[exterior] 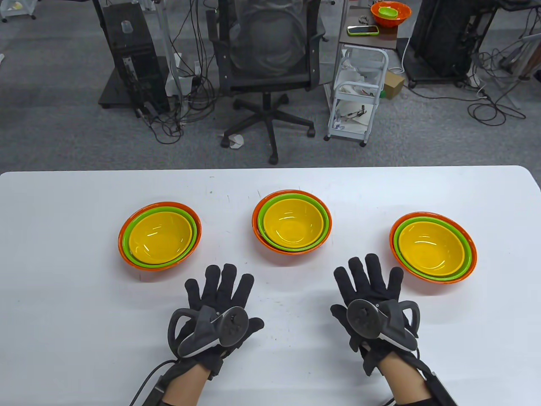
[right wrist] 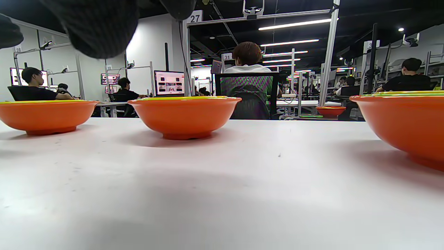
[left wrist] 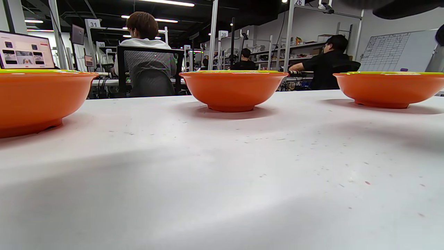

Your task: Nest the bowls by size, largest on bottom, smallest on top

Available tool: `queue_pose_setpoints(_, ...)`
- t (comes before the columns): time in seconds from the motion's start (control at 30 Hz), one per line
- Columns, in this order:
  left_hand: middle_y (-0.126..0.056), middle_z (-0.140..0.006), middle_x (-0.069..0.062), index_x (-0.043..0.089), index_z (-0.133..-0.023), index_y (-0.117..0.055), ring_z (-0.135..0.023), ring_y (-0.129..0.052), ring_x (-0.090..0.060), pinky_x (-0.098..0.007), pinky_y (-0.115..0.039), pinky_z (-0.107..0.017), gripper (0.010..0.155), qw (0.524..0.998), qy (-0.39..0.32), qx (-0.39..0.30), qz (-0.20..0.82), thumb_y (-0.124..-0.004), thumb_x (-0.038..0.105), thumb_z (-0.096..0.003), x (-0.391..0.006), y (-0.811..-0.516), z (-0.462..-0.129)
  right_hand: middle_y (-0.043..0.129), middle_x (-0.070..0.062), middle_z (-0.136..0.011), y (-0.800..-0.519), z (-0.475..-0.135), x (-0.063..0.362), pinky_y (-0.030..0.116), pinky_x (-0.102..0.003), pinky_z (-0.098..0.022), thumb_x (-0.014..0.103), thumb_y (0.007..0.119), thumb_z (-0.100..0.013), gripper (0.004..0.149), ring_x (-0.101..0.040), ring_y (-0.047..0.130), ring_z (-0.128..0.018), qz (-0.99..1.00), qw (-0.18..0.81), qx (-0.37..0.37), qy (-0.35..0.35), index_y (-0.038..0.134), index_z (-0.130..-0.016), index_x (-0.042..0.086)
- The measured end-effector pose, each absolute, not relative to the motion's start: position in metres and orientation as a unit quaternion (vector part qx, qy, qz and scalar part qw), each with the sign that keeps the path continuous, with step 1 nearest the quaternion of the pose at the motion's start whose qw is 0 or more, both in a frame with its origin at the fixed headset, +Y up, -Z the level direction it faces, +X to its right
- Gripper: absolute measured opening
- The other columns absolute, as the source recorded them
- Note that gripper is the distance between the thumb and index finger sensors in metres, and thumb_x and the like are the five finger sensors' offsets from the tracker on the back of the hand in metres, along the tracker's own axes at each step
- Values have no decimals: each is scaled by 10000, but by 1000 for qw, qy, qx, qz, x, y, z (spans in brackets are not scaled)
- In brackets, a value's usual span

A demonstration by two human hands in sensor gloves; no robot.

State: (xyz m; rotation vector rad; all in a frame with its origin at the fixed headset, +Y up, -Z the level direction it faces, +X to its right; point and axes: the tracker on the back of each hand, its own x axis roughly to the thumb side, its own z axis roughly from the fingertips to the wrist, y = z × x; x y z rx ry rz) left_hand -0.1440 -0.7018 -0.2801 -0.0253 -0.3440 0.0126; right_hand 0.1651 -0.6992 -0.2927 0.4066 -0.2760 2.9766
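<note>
Three nested bowl stacks stand in a row on the white table [exterior: 270, 363]. Each has an orange bowl at the bottom, a green one inside it and a yellow one on top. The left stack [exterior: 159, 236], the middle stack [exterior: 292, 221] and the right stack [exterior: 433, 247] all show as orange bowls in the left wrist view [left wrist: 233, 88] and the right wrist view [right wrist: 184, 115]. My left hand [exterior: 217, 302] lies flat and open on the table in front of the left and middle stacks. My right hand [exterior: 372, 296] lies flat and open between the middle and right stacks. Neither hand holds anything.
Beyond the table's far edge are an office chair [exterior: 268, 63], a white trolley [exterior: 357, 99] and a side table with another orange bowl [exterior: 390, 12] and a phone [exterior: 362, 30]. Cables lie on the floor.
</note>
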Motion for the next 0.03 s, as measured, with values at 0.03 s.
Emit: queue_pose_setpoints(0.03, -67, -1224, -164, 295, -1165, -154, -1121, -121, -533, -815, -197, -686, 914, 985, -171, -11, 7, -569, 721, -471, -144, -701, -280, 216, -118, -1187, -699, -293, 166, -4, -737, -609, 490, 749, -488, 773, -411, -38, -1042, 985, 63, 133, -92, 371, -1113, 234)
